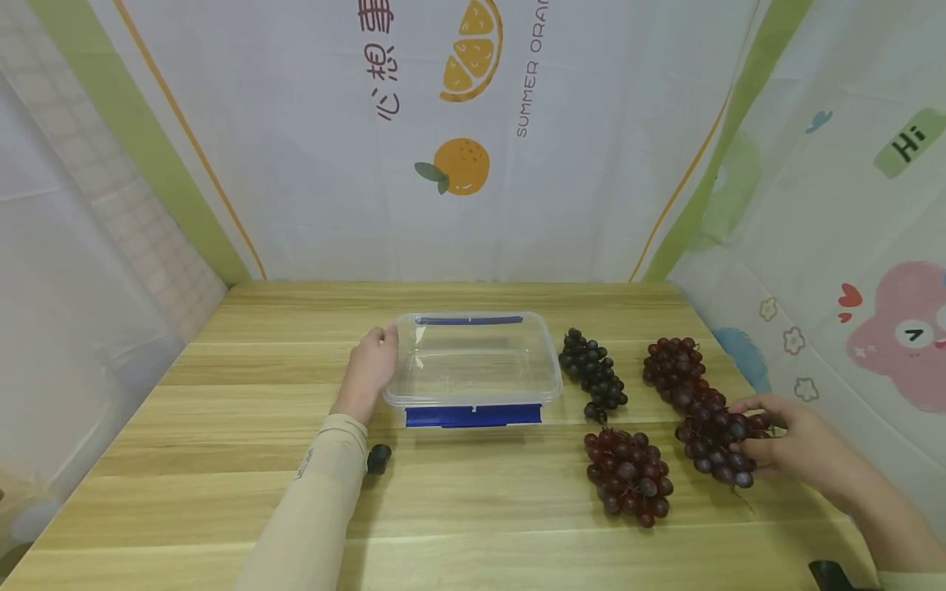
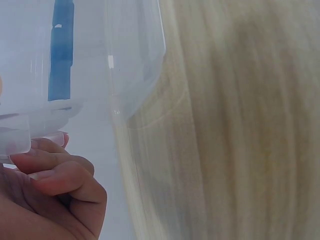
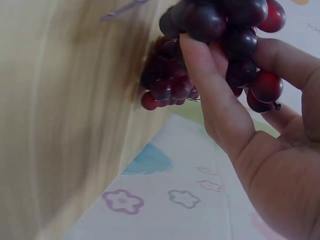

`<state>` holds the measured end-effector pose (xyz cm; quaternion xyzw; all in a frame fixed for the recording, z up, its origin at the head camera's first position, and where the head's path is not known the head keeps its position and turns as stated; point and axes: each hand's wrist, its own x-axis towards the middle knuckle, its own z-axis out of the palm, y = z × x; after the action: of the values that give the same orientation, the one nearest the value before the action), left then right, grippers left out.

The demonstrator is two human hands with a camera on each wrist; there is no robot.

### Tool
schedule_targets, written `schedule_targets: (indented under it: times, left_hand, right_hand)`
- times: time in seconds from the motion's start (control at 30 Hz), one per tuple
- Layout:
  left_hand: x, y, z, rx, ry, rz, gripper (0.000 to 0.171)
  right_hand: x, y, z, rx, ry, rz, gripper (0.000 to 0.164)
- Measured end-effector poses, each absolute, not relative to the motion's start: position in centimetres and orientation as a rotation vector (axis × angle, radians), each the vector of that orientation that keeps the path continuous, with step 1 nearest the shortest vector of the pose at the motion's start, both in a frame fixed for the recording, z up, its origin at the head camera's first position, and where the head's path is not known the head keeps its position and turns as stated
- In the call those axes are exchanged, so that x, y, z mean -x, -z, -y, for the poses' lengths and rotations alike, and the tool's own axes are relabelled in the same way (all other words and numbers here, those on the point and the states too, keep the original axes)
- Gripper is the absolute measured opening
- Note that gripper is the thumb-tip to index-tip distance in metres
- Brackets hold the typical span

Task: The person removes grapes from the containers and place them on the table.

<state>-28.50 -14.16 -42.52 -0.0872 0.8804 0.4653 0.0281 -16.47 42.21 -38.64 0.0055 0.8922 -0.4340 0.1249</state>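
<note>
My left hand (image 1: 374,366) holds the left rim of a clear plastic container (image 1: 473,373) with blue side latches. Curled fingers (image 2: 70,175) show at the container's handle edge in the left wrist view. On the right, my right hand (image 1: 794,443) grips a bunch of dark red grapes (image 1: 713,439), thumb on one side and fingers on the other. The right wrist view shows these grapes (image 3: 220,25) close up between thumb and fingers. Directly behind the held bunch lies another red bunch (image 1: 671,367), overlapping it in the head view.
A smaller bunch of black grapes (image 1: 591,373) lies just right of the container. Nearer me is a round red bunch (image 1: 628,476). The wooden table (image 1: 244,394) ends at a printed cloth (image 1: 576,205) at the back, with another cloth (image 1: 805,271) along the right side.
</note>
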Motion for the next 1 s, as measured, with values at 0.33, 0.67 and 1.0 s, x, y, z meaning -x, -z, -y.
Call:
schedule_targets:
  times: [0.33, 0.67, 1.0]
  left_hand:
    - [28.6, 42.5, 14.1, 0.273, -1.433, -2.718, 0.070]
    - [28.4, 42.3, 14.0, 0.255, -1.428, -2.759, 0.067]
    - [28.3, 42.2, 14.0, 0.259, -1.423, -2.738, 0.066]
  right_hand:
    - [16.2, 39.5, -42.1, -0.038, 1.204, -2.551, 0.060]
    - [16.6, 40.4, -43.2, -0.082, 1.157, -2.469, 0.066]
    - [16.8, 40.5, -43.6, -0.097, 1.139, -2.398, 0.071]
